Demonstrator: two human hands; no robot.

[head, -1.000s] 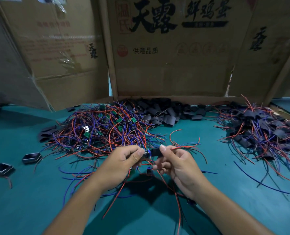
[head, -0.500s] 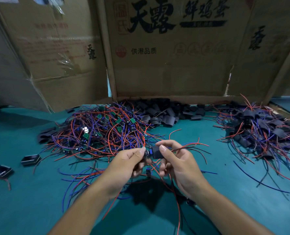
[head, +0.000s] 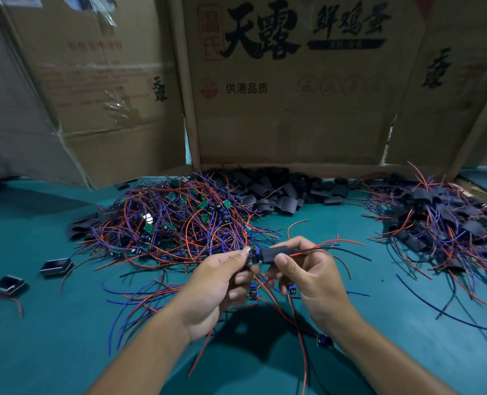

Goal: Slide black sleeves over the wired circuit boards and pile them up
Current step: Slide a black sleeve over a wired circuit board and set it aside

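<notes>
Left grip pinching wired circuit board at its exposed end. Right grip clamped on black sleeve, part-way over board, red wire exiting right. Both held above teal surface.

Left hand pinching, right hand pinching, forearms converging

left hand: pinches circuit board
right hand: pinches black sleeve, partly over board
left heap: bare wired boards
right heap: sleeved boards
</notes>
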